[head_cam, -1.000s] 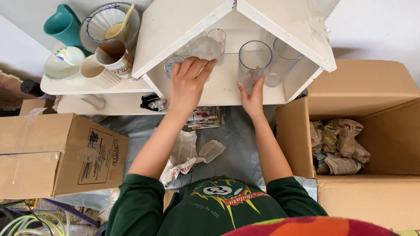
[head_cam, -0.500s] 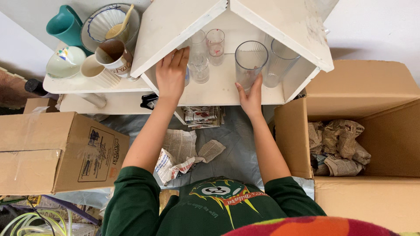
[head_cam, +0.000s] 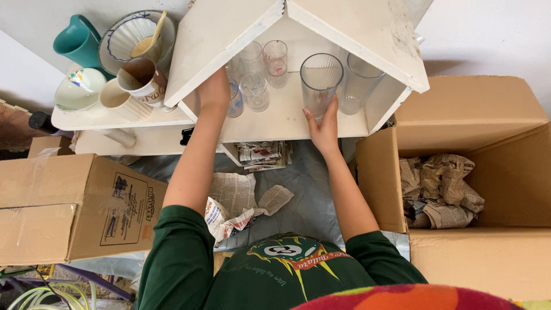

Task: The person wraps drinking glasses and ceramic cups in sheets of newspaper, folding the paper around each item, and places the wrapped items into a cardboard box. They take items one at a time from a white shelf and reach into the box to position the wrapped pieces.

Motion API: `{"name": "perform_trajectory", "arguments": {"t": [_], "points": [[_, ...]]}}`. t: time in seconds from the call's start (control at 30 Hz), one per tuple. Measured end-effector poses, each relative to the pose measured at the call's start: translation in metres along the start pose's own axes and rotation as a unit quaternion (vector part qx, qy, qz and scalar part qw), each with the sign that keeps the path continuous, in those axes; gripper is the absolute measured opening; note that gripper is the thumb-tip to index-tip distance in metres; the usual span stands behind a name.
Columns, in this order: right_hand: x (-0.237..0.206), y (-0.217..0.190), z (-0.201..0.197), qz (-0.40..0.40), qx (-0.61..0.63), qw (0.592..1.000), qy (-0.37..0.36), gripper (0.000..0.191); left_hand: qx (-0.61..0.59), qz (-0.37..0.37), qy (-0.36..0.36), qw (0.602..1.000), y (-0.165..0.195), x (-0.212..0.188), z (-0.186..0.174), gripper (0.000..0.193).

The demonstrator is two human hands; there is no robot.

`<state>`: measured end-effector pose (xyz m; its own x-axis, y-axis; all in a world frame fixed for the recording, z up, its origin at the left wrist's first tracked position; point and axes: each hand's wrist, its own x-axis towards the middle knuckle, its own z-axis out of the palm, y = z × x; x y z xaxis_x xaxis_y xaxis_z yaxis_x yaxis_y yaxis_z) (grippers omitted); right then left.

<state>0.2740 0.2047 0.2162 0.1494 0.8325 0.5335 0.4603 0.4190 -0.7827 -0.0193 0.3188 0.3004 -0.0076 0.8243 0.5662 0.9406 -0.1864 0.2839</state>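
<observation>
Ribbed tumbler point(head_cam: 320, 80), clear, stands upright on the white shelf point(head_cam: 287, 117) inside the open cabinet, near the front edge at about 1 o'clock from frame centre. A second tall clear tumbler point(head_cam: 359, 83) sits just beside it at 3 o'clock, close to the cabinet's side wall. Open shelf surface lies between the ribbed tumbler and a cluster of smaller glasses point(head_cam: 255, 80) toward 11 o'clock; one small glass with red markings point(head_cam: 275, 56) stands farther back.

Two white cabinet doors point(head_cam: 221, 43) swing out wide overhead, narrowing the approach from either side.

Containers: open cardboard box point(head_cam: 505, 172) at 3 o'clock holds crumpled newspaper bundles point(head_cam: 439, 189). Closed cardboard box point(head_cam: 69, 206) at 9 o'clock. Loose newspaper point(head_cam: 235, 201) lies on the grey floor covering below the shelf. Side ledge at 10 o'clock carries a teal jug point(head_cam: 77, 43), a ribbed plate point(head_cam: 129, 34), a bowl point(head_cam: 77, 89) and mugs point(head_cam: 140, 80).

Hands: right hand point(head_cam: 324, 126) cups the base of the ribbed tumbler, fingers wrapped narrowly around its lower wall. Left hand point(head_cam: 213, 92) reaches in under the left door, fingers against a small glass in the cluster; how firmly it grips cannot be told, since the door edge hides part of it.
</observation>
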Motion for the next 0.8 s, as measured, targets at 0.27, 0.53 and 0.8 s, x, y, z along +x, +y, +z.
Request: {"name": "perform_trajectory", "arguments": {"t": [0.27, 0.53, 0.8], "points": [[-0.001, 0.010, 0.002, 0.002, -0.027, 1.000, 0.007, 0.086, -0.040, -0.041, -0.010, 0.998, 0.007, 0.012, 0.003, 0.023], [0.003, 0.010, 0.001, -0.017, -0.020, 0.999, 0.019, 0.085, -0.005, 0.012, 0.028, 1.000, -0.003, 0.015, 0.027, 0.028], [0.024, 0.014, 0.007, -0.017, -0.019, 0.999, 0.024, 0.082, -0.058, -0.037, -0.045, 0.997, 0.007, 0.015, 0.015, 0.026]]}}
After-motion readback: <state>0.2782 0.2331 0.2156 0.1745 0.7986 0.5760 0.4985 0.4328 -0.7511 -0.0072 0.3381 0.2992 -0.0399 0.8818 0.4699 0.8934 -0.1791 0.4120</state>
